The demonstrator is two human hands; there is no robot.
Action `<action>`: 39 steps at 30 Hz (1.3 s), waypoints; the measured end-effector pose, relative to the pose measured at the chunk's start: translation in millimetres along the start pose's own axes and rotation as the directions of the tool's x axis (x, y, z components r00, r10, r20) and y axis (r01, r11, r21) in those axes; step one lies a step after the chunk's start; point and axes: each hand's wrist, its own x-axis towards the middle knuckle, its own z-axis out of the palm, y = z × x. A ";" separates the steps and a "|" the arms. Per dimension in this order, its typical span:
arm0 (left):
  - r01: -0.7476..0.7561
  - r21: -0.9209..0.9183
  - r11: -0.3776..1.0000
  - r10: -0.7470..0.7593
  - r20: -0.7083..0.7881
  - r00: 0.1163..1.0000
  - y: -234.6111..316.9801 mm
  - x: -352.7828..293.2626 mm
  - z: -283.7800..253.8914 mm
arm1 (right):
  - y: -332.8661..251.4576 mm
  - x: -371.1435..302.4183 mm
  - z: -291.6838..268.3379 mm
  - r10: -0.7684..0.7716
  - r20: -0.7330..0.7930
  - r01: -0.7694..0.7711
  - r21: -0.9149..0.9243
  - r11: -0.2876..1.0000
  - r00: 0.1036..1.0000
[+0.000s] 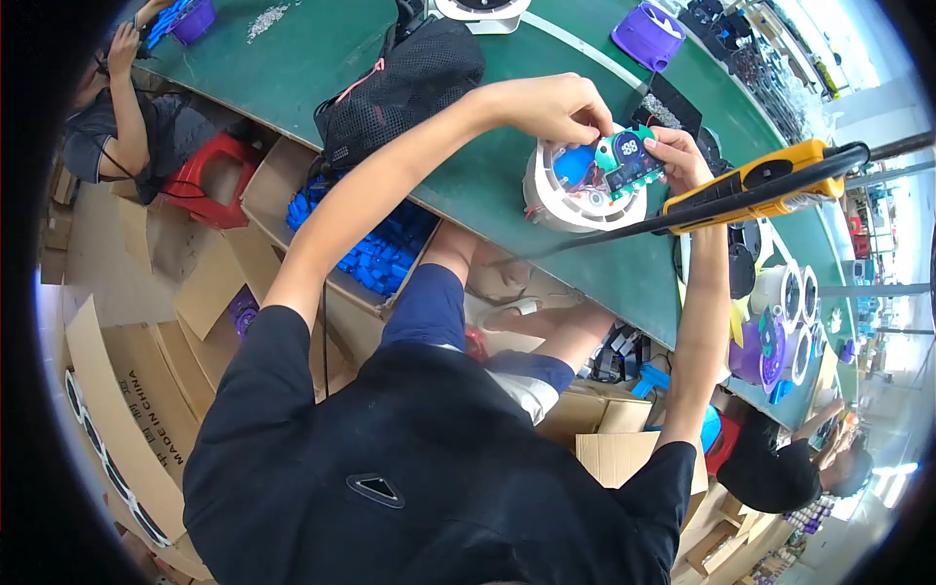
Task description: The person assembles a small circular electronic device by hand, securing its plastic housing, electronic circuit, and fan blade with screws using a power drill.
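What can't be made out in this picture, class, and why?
Head view:
Back of the circuit board: faces away from the camera.
Part of the inside of the white housing: behind that board.
What the left hand pinches, if anything: fingers in the way.
Inside of the black mesh bag: hidden by its fabric.
White-framed part: cut off by the upper edge.

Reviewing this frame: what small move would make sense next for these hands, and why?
Perhaps the left hand should nudge the loose wires deeper into the white round housing: they show in its opening beside the lit circuit board, which is tilted over it, while the right hand holds the board's right edge. Whether the left hand pinches anything is unclear.
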 end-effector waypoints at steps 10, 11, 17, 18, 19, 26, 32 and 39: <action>-0.219 -0.032 0.975 0.219 0.006 0.976 -21.6 -3.4 10.5 | -8.2 -6.3 10.2 0.096 0.037 -0.100 0.118 0.988 0.995; -0.447 0.135 0.884 0.459 -0.073 0.886 -24.7 -2.4 14.7 | -8.6 -7.3 11.3 0.101 0.043 -0.106 0.141 0.984 0.994; -0.368 0.187 0.911 0.389 -0.091 0.917 -20.4 -6.4 19.3 | -9.6 -15.5 14.1 0.043 -0.094 -0.032 0.115 0.993 0.995; -0.365 0.188 0.912 0.386 -0.088 0.919 -20.2 -8.5 19.0 | -17.4 -10.6 11.0 0.052 0.051 -0.052 0.016 0.999 0.997; -0.312 0.136 0.941 0.326 -0.099 0.940 -18.4 -9.4 19.4 | -7.2 0.3 12.7 0.077 0.004 -0.077 -0.002 0.997 0.997; -0.243 0.187 0.952 0.289 -0.286 0.913 -13.8 -11.2 28.1 | 11.8 -5.4 -2.6 -0.014 -0.120 0.010 -0.034 0.999 0.993; -0.231 0.119 0.965 0.257 -0.304 0.917 -14.1 -11.5 29.5 | -25.4 -9.9 14.4 0.058 0.195 -0.093 0.174 0.980 0.979; -0.179 -0.034 0.983 0.176 -0.083 0.981 -10.5 0.1 14.8 | -29.4 -13.2 2.3 0.096 -0.070 -0.105 -0.149 0.983 0.993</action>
